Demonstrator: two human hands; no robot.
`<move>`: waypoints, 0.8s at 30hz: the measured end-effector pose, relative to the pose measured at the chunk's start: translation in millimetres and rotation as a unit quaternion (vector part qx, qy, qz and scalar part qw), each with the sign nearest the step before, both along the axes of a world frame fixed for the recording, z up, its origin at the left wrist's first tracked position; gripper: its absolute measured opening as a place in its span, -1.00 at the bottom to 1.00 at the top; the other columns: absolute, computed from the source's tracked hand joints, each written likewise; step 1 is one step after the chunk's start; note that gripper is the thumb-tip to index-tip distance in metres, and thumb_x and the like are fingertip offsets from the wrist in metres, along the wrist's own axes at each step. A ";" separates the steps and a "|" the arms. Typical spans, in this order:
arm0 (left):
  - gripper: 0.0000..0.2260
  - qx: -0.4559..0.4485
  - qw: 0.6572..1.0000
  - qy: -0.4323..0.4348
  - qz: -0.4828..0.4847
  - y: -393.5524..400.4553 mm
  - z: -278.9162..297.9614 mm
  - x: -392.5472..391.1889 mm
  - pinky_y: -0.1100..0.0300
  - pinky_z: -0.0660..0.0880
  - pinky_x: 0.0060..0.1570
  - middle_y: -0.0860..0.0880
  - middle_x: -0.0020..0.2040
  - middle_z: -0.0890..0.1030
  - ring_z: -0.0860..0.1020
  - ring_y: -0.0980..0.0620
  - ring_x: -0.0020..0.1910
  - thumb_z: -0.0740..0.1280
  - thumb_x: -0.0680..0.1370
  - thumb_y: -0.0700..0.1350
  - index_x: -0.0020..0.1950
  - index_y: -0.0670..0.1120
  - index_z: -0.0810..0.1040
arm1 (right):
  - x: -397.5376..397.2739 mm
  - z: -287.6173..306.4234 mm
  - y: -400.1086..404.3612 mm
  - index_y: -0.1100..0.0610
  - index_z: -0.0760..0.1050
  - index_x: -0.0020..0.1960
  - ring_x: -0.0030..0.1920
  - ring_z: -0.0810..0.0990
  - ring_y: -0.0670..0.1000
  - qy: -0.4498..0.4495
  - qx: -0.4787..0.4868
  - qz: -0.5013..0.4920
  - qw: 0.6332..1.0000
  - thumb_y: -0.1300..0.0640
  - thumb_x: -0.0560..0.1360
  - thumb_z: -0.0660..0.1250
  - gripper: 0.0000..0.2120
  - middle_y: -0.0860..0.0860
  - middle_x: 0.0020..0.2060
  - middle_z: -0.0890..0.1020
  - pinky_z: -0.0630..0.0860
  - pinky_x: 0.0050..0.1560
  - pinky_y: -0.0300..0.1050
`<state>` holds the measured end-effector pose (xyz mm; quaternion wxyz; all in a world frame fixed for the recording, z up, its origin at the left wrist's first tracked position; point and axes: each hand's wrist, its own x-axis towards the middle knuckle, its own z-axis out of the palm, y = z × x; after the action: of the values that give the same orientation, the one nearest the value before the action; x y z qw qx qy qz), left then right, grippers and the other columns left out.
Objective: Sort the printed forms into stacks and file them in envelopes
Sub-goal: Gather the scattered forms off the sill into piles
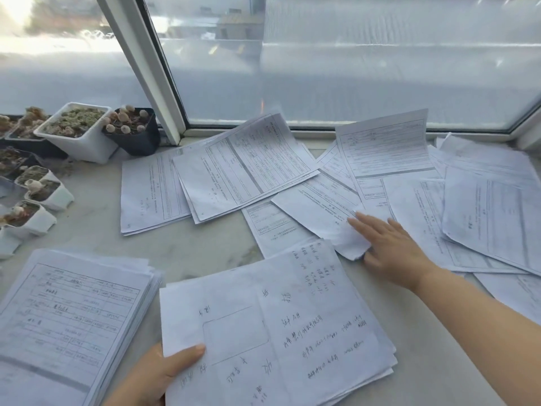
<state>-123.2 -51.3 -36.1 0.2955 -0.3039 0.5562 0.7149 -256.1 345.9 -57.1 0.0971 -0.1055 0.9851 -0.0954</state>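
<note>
- A bundle of handwritten sheets (292, 326) is held at its near left corner by the left hand (158, 373), the thumb pressed flat on top; the other fingers are hidden beneath the paper.
- Handwriting in dark ink is seen on the top sheet, but it is too small to be read.
- The right hand (389, 247) is laid on a loose form (319, 209), fingers straight and slightly spread, with the form's curled corner against them.
- A thick stack of printed forms (67, 320) with ruled tables lies on the windowsill (190, 247) at near left; its print is not legible.
- More scattered forms (243, 168) are spread below the window (351, 68).
- Small plant pots (85, 133) are grouped at far left.
</note>
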 end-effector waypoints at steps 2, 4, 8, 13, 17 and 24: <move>-0.63 0.002 1.000 -0.009 0.001 -1.7 0.6 3.8 -0.10 0.51 -0.01 -0.25 0.08 0.65 0.64 -0.25 0.01 0.35 0.38 -0.31 0.18 -0.16 0.55 | -11.4 -4.1 -2.0 -0.11 0.09 0.55 0.52 0.12 -0.03 -0.007 -0.026 -0.026 0.999 0.05 0.53 0.29 -0.34 -0.14 0.55 0.13 -0.04 0.49 -0.15; -0.63 0.002 1.000 -0.013 0.000 -4.3 0.9 8.1 -0.13 0.49 0.04 -0.26 0.08 0.64 0.63 -0.27 0.02 0.34 0.38 -0.31 0.19 -0.18 0.55 | -19.3 -7.8 -3.1 -0.08 0.22 0.51 0.46 0.21 0.02 0.007 -0.012 -0.030 0.999 0.13 0.52 0.31 -0.40 -0.11 0.50 0.23 0.19 0.38 -0.14; -0.65 -0.001 1.000 -0.014 0.019 -5.3 0.7 15.3 -0.12 0.51 -0.01 -0.29 0.05 0.64 0.63 -0.31 -0.03 0.33 0.39 -0.32 0.17 -0.21 0.56 | -28.0 -2.4 -13.6 -0.01 0.49 0.34 0.30 0.41 0.07 0.063 -0.049 -0.064 0.995 0.28 0.50 0.28 -0.56 -0.04 0.31 0.49 0.39 0.19 -0.09; -0.70 -0.024 0.999 -0.010 0.043 8.3 -3.5 16.1 -0.08 0.62 -0.15 -0.30 0.01 0.65 0.64 -0.30 -0.06 0.33 0.45 -0.29 0.17 -0.28 0.55 | 4.1 37.4 -60.8 0.21 0.65 0.10 -0.14 0.62 0.24 0.200 -0.106 -0.023 0.974 0.40 0.34 0.42 -0.65 0.18 -0.06 0.61 0.56 -0.24 0.08; -0.67 -0.012 0.998 0.002 0.069 29.5 -7.1 12.8 -0.02 0.60 -0.12 -0.23 0.04 0.66 0.65 -0.20 -0.02 0.32 0.49 -0.13 0.22 -0.24 0.53 | 79.6 45.2 -122.7 0.18 0.67 0.02 -0.49 0.57 0.10 0.175 -0.106 0.130 0.970 0.27 0.09 0.54 -0.52 0.06 -0.28 0.61 0.43 -0.61 -0.20; -0.54 0.082 0.992 -0.011 0.100 26.5 0.3 5.7 -0.05 0.46 0.18 -0.16 0.17 0.62 0.59 -0.15 0.16 0.22 0.54 0.17 0.23 -0.14 0.57 | 151.5 34.9 -207.8 -0.01 0.70 -0.21 -0.67 0.38 -0.13 0.003 0.011 0.221 0.975 -0.06 -0.23 0.58 -0.43 -0.10 -0.43 0.54 -0.01 -0.52 -0.24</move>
<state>-117.5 -24.7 -35.7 0.2528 -0.3402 0.4595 0.7805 -104.6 138.1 -22.2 0.1139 -0.3202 0.9385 -0.0606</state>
